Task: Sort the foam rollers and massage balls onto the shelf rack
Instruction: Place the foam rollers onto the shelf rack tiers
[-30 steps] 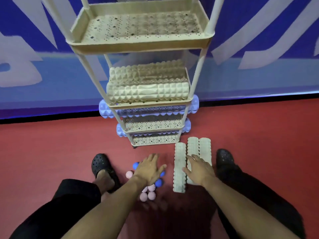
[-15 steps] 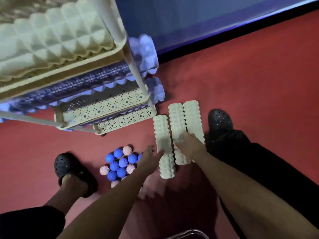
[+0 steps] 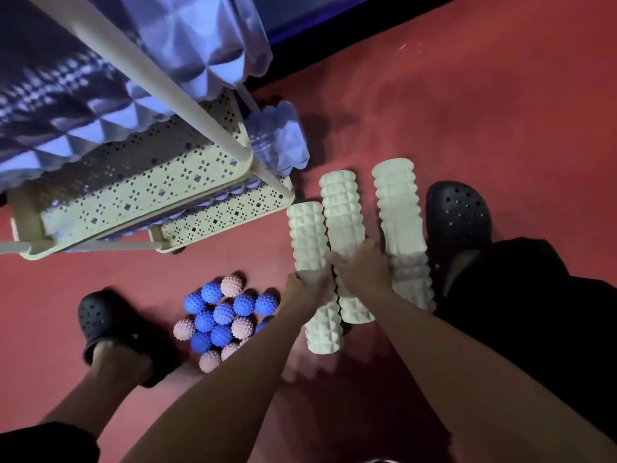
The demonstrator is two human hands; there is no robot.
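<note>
Three cream foam rollers lie side by side on the red floor. My left hand (image 3: 305,289) grips the left roller (image 3: 309,238) around its middle. My right hand (image 3: 362,265) grips the middle roller (image 3: 342,208). The right roller (image 3: 399,208) lies untouched beside my right foot. A heap of spiky blue and pink massage balls (image 3: 222,317) sits on the floor left of my left arm. The cream shelf rack (image 3: 213,152) stands at upper left, with purple foam rollers (image 3: 187,31) lying on its lower tiers.
My black clogs stand on either side: the left clog (image 3: 107,322) next to the balls, the right clog (image 3: 459,215) next to the rollers. A dark wall base runs along the top. Red floor stretches to the right.
My view has dropped much closer to the floor. My left hand has moved from above the balls to the left roller, and both hands have closed around rollers.
</note>
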